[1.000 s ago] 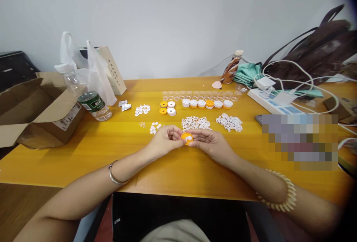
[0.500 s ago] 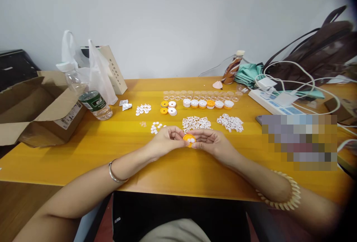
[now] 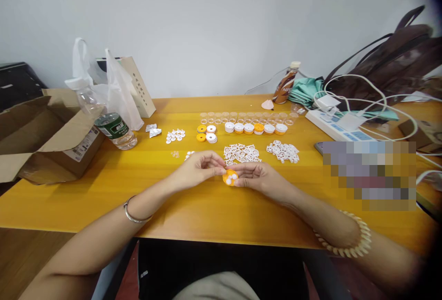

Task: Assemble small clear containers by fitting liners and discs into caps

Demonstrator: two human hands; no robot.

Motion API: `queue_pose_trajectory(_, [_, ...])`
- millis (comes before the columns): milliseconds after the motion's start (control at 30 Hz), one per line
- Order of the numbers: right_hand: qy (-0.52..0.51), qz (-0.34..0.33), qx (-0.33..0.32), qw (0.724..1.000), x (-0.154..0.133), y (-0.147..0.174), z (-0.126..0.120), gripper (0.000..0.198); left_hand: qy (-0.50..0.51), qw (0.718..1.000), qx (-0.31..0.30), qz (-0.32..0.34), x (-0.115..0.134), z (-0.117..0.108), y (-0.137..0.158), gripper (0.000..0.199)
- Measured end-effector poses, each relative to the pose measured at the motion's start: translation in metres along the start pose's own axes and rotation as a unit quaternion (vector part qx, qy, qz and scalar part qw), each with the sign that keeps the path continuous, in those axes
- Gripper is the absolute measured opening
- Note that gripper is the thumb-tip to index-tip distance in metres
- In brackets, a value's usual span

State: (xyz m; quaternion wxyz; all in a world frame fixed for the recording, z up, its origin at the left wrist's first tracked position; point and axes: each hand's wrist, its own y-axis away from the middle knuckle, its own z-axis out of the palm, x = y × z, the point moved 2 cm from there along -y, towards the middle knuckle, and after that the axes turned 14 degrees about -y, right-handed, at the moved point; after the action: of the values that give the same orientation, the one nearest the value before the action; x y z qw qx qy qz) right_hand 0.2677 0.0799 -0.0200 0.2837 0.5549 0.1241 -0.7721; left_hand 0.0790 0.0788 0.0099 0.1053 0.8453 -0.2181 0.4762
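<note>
Between my two hands, just above the table, is a small round orange case (image 3: pixel 226 181) with several white round pieces set in its face. My right hand (image 3: pixel 260 179) is closed on its right edge, thumb in front and fingers behind. My left hand (image 3: pixel 203 167) pinches its upper left edge with thumb and fingertips. Beyond my hands lie two heaps of white cut-out parts, a nearer heap (image 3: pixel 241 153) and a right heap (image 3: pixel 283 151). A few white discs (image 3: pixel 189 155) show partly behind my left hand. Tiny clear rings (image 3: pixel 175 154) lie left of them.
Behind stand orange and white round cases (image 3: pixel 248 128) and a row of clear cups (image 3: pixel 241 118). White knobbed pieces (image 3: pixel 176 135) lie left. A carton (image 3: pixel 74 143) and water bottle (image 3: pixel 117 129) bound the left side, a power strip (image 3: pixel 340 125) and cables the right.
The orange case has tilted so its face shows more fully, and has shifted slightly left and down. My left fingers have moved to its upper edge; my right hand keeps its hold.
</note>
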Motion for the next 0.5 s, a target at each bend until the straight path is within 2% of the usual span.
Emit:
queue_pose_trajectory(67, [0.003, 0.019, -0.014, 1.000, 0.001, 0.000, 0.000, 0.040, -0.082, 0.995, 0.022, 0.058, 0.007, -0.005, 0.002, 0.012])
queue_pose_trajectory(200, [0.002, 0.052, -0.027, 0.998, 0.001, 0.001, 0.000, 0.048, -0.195, 0.964, -0.024, 0.180, 0.018, -0.002, 0.004, 0.013])
queue_pose_trajectory(333, [-0.017, 0.047, -0.011, 0.999, 0.001, 0.001, 0.002, 0.046, -0.304, 0.936, -0.009, 0.179, 0.026, 0.002, 0.003, 0.018])
queue_pose_trajectory(500, [-0.015, -0.007, 0.021, 1.000, 0.002, 0.000, 0.003, 0.046, -0.427, 0.891, 0.027, 0.154, 0.038, 0.007, 0.003, 0.020])
